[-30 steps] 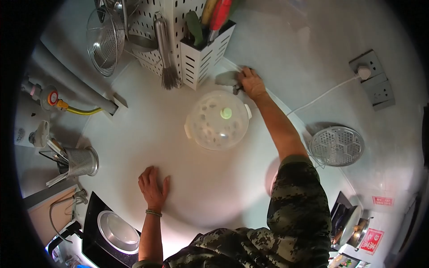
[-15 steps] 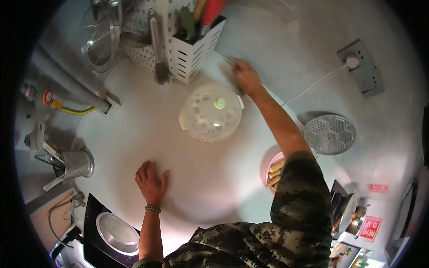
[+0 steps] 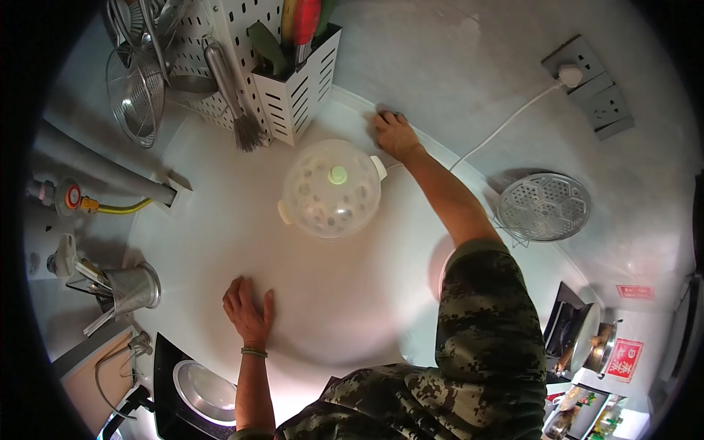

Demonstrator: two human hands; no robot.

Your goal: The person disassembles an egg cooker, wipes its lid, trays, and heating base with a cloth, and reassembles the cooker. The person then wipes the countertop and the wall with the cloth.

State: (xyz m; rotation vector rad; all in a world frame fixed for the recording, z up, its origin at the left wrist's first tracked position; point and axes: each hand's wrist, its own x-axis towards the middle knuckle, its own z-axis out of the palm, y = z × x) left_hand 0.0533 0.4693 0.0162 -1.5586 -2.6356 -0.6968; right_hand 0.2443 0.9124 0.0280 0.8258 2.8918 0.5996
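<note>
My left hand [image 3: 248, 312] lies palm down on the white countertop [image 3: 220, 220], its fingers stretched and thumb apart. At the back edge, my right hand [image 3: 397, 137] rests close to the wall with its fingers curled under. A little dark shows at those fingertips; I cannot tell whether they hold anything. Between the hands stands a round egg cooker [image 3: 330, 209] with a see-through domed lid, a pale green knob [image 3: 337, 174] and white side handles. Round holes show through its lid. The cooker is nearest to my right hand.
A white slotted knife holder [image 3: 297, 106] and hanging whisk [image 3: 246, 132] stand behind the cooker. A cord [image 3: 506, 125] runs to the wall socket [image 3: 590, 84]. At right, a perforated steamer rack [image 3: 546, 207] leans on the wall; a pink bowl [image 3: 443, 268] is mostly behind my sleeve.
The view has shifted slightly, so the cooker appears further left. My right hand stays near the back wall and is less blurred. The rolls in the pink bowl are now hidden by my sleeve.
</note>
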